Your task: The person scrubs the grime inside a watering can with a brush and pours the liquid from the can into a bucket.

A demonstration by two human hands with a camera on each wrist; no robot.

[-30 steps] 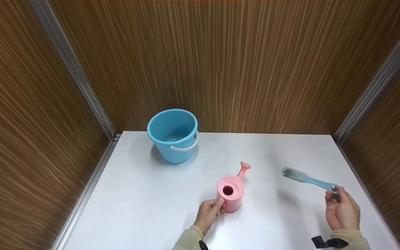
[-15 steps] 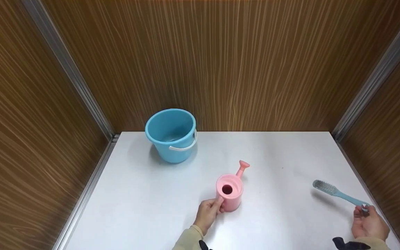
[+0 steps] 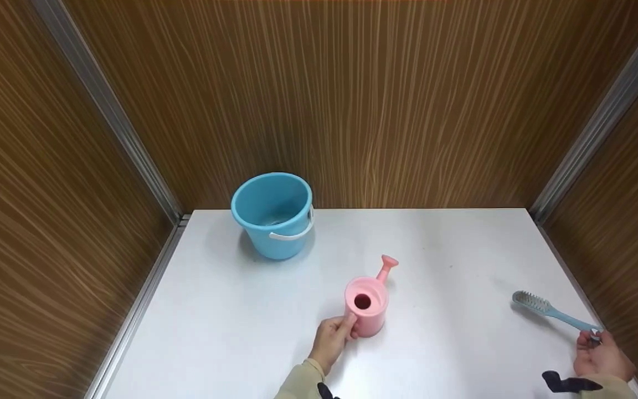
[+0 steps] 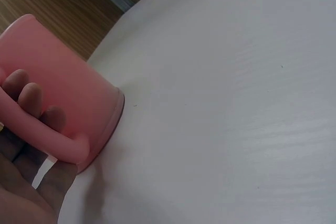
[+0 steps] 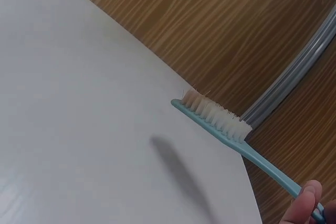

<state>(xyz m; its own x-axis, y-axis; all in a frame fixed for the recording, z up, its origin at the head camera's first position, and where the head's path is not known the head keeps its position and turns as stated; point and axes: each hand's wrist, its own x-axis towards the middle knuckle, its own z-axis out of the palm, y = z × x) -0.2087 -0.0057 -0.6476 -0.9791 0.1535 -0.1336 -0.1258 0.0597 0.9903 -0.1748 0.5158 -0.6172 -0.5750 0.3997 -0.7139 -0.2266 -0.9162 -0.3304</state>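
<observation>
A pink watering can stands upright on the white table, its spout pointing away and to the right. My left hand grips its handle; in the left wrist view several fingers curl through the handle. At the table's right side my right hand pinches the handle end of a light blue scrubbing brush. The right wrist view shows the brush's pale bristles, brownish toward the tip, and a shadow lying apart from it on the table.
A light blue bucket with a white handle stands at the back left of the table. Wood-grain panels rise at the back and both sides, with metal strips at the corners.
My right hand has carried the brush to the right and nearer to me, and its bristles now show more from the side. The left hand stays on the watering can.
</observation>
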